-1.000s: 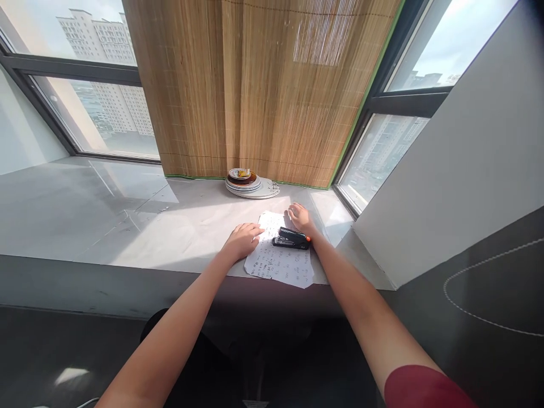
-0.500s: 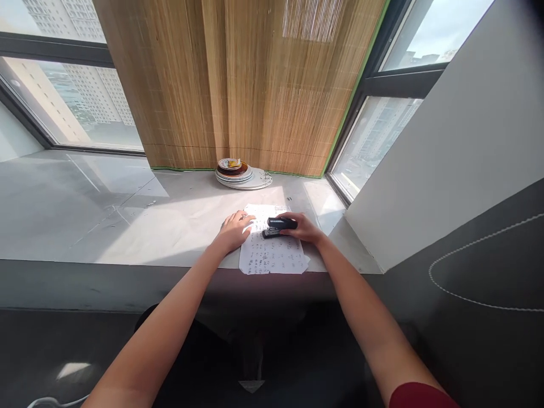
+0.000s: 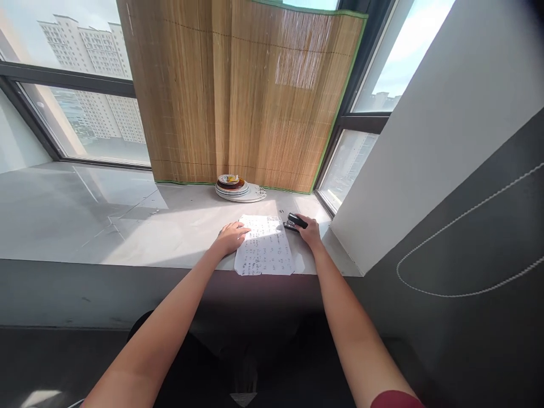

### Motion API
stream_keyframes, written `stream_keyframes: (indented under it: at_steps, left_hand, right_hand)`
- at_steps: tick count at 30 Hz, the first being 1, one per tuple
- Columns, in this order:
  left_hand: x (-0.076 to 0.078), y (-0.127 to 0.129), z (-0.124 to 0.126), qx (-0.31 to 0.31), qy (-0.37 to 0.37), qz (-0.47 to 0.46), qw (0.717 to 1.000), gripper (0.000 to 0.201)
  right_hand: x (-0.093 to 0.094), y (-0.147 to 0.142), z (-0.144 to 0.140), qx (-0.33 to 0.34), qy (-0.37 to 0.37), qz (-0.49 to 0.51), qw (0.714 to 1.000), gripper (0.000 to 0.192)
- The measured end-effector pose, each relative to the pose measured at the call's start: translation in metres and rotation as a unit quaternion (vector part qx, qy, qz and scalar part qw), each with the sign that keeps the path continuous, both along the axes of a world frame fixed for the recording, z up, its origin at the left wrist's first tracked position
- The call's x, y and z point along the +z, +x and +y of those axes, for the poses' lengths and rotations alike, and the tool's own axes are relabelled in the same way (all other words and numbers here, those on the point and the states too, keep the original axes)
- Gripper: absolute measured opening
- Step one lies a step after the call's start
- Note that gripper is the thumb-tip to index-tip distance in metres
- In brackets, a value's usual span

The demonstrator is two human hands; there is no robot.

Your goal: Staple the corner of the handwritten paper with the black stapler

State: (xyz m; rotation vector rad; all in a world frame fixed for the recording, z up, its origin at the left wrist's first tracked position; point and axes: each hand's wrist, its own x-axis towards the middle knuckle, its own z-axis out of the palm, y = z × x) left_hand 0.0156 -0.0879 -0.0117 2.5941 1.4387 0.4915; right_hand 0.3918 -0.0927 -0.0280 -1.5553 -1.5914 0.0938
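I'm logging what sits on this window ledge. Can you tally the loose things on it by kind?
Stapler, black, under the right hand: 1
Sheet of paper with writing, left hand resting on its edge: 1
Stack of plates by the bamboo blind: 1 stack; the number of plates in it is too small to tell
Total: 3 kinds, 3 items counting the stack as one

Wide bare room lay left of the printed white paper sheet (image 3: 264, 247) on the grey stone desk (image 3: 106, 221); stacked plates (image 3: 238, 188) stood behind, the white slanted wall (image 3: 408, 147) blocked the right.
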Motion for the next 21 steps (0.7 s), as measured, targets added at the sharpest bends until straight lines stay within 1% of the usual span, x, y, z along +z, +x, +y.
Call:
stream_keyframes:
  at_steps: [3,6,9,16,21]
  left_hand:
    - [0.002,-0.001,-0.001,0.0,-0.007,0.007,1.0,0.048]
    - [0.0,-0.002,0.001,-0.001,-0.005,0.001,1.0,0.047]
    - [-0.002,-0.003,0.003,-0.005,-0.001,0.0,1.0,0.046]
    - [-0.003,-0.004,0.004,-0.018,-0.001,-0.018,1.0,0.045]
    - [-0.006,-0.005,0.006,-0.026,0.009,-0.033,0.999,0.043]
  right_hand:
    - [0.002,-0.009,-0.01,-0.017,-0.014,-0.016,1.0,0.046]
    - [0.002,-0.014,-0.015,-0.005,-0.017,-0.027,0.999,0.049]
    - [0.002,-0.015,-0.016,0.014,-0.02,-0.04,0.999,0.053]
    - [0.002,-0.015,-0.015,0.029,-0.024,-0.067,0.997,0.052]
    - [0.005,-0.017,-0.018,0.014,-0.017,-0.089,0.996,0.049]
